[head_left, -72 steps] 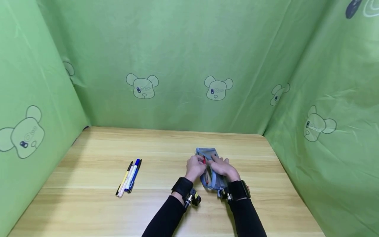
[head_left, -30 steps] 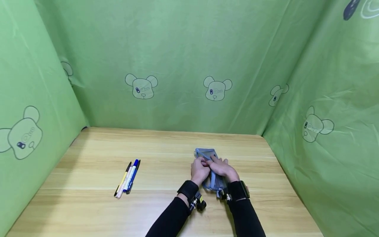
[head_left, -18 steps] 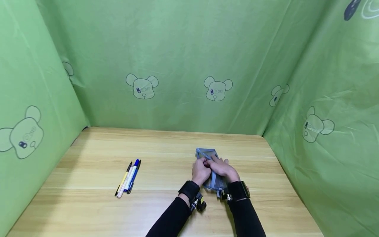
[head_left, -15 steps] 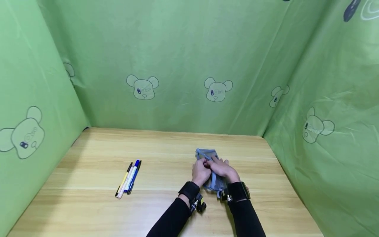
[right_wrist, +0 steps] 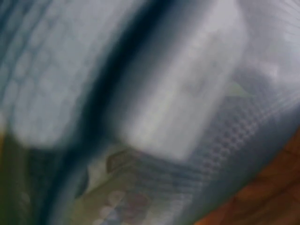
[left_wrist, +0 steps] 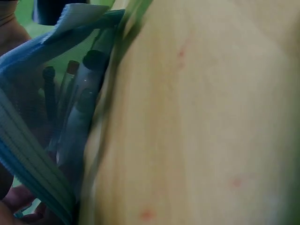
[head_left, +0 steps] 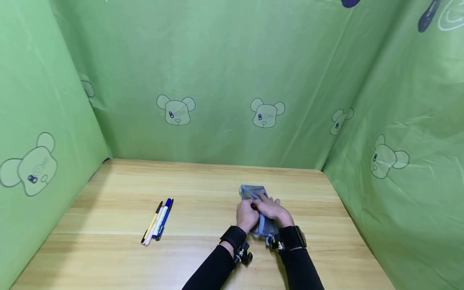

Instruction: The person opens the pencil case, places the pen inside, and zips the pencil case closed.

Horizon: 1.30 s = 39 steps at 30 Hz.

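A blue see-through mesh pencil case [head_left: 267, 227] lies on the table in the head view, a zip along its edge. In the left wrist view, several pens show through the wall of the pencil case [left_wrist: 28, 108]. My left hand [head_left: 247, 216] has curled fingers and grips the pencil case at its mouth. My right hand [head_left: 272, 211] lies over the right side of the case and holds it, thumb towards the left fingers. The fingertips of both hands meet and are partly hidden. The right wrist view is blurred mesh and pale strap up close.
Several pens lie side by side on the left of the wooden table [head_left: 195, 225]: a yellow and black pen [head_left: 152, 221], a whitish one, a blue-capped marker [head_left: 162, 219] and a dark one. Green cloth walls [head_left: 217, 133] enclose the table's back and sides.
A red pen pinched by my left hand over the case's mouth is no longer visible. The left hand has moved right, closer to the right hand, which stays on the case.
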Each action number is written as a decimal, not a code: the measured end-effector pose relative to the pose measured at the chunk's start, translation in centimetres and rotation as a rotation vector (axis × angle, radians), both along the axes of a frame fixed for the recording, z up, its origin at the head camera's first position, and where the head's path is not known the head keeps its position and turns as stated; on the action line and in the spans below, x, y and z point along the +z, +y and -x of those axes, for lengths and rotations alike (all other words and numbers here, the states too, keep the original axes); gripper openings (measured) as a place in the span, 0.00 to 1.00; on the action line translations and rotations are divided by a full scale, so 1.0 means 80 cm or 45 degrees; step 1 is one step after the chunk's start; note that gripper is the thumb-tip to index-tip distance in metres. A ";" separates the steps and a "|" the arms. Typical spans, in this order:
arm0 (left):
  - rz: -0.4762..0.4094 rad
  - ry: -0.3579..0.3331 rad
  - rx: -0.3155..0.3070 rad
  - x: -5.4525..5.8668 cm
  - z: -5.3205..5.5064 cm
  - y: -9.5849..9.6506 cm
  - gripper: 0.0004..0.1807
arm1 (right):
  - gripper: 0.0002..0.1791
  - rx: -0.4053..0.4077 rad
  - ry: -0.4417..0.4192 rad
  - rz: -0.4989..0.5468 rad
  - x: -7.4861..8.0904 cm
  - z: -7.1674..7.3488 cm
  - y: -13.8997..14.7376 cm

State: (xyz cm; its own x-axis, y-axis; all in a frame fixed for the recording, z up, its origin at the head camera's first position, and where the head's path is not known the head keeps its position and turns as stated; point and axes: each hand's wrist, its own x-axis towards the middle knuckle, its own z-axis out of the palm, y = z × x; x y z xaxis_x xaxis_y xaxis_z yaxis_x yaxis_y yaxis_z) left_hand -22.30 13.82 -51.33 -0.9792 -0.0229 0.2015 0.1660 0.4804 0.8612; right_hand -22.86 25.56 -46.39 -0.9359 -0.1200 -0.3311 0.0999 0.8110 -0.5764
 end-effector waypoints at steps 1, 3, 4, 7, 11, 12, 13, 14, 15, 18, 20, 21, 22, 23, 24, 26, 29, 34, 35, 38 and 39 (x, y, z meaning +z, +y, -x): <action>0.006 0.009 -0.005 -0.001 0.000 0.000 0.10 | 0.36 0.005 0.000 0.001 0.000 0.000 0.000; 0.023 0.035 -0.011 -0.002 0.000 0.000 0.11 | 0.36 0.009 0.003 0.010 -0.001 0.000 0.000; 0.037 0.041 -0.013 -0.002 0.001 0.000 0.11 | 0.36 0.001 0.000 0.018 -0.001 0.000 0.000; 0.087 0.062 -0.031 -0.002 0.002 -0.001 0.07 | 0.37 -0.013 -0.005 0.044 -0.002 0.001 0.000; 0.169 0.049 -0.057 -0.003 0.001 -0.003 0.07 | 0.40 -0.032 -0.024 0.062 -0.005 0.000 0.000; 0.191 0.052 -0.064 -0.003 0.001 -0.003 0.08 | 0.40 -0.034 -0.027 0.063 -0.006 -0.001 0.000; 0.209 0.054 -0.069 -0.003 0.002 -0.003 0.09 | 0.40 -0.037 -0.031 0.065 -0.006 -0.001 0.000; 0.225 0.050 -0.073 -0.003 0.003 -0.003 0.09 | 0.41 -0.042 -0.034 0.068 -0.007 -0.001 0.000; 0.242 0.054 -0.077 -0.004 0.004 -0.003 0.09 | 0.41 -0.044 -0.031 0.071 -0.007 -0.001 0.000; 0.293 0.062 -0.076 -0.005 0.008 -0.002 0.09 | 0.41 -0.055 -0.027 0.088 -0.006 0.001 0.000; 0.314 0.048 -0.072 -0.005 0.010 -0.001 0.09 | 0.42 -0.061 -0.021 0.089 -0.006 0.002 0.000; 0.323 0.053 -0.071 -0.005 0.012 -0.001 0.08 | 0.42 -0.061 -0.019 0.086 -0.005 0.002 0.000; 0.335 0.048 -0.070 -0.006 0.013 -0.001 0.08 | 0.42 -0.059 -0.017 0.085 -0.006 0.002 0.000; 0.342 0.038 -0.071 -0.007 0.013 0.000 0.08 | 0.42 -0.055 -0.015 0.085 -0.006 0.002 0.000; 0.344 0.039 -0.073 -0.007 0.014 0.000 0.07 | 0.42 -0.047 -0.010 0.081 -0.006 0.002 0.000; 0.354 0.056 -0.071 -0.006 0.013 0.001 0.06 | 0.41 -0.040 -0.003 0.075 -0.007 0.002 0.001; 0.374 0.071 -0.065 -0.004 0.012 0.002 0.04 | 0.39 -0.018 0.007 0.077 -0.007 0.003 0.002; 0.447 0.021 -0.071 0.003 0.015 0.007 0.04 | 0.36 -0.003 0.011 0.080 -0.007 0.006 0.004; 0.475 0.030 -0.064 -0.001 0.017 0.009 0.04 | 0.36 -0.003 0.011 0.081 -0.006 0.007 0.004; 0.504 -0.035 -0.059 0.003 0.017 0.011 0.05 | 0.36 0.000 0.016 0.072 -0.006 0.007 0.005; 0.521 -0.057 -0.057 0.003 0.017 0.013 0.05 | 0.36 0.002 0.020 0.069 -0.005 0.006 0.005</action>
State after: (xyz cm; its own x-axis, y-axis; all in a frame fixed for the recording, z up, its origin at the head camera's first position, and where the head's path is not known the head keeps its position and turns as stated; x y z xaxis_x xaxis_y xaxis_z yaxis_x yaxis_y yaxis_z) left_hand -23.70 14.84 -51.06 -0.9854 0.0931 0.1424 0.1613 0.7777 0.6076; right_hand -23.35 25.99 -46.80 -0.9409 -0.1386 -0.3089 0.0892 0.7786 -0.6211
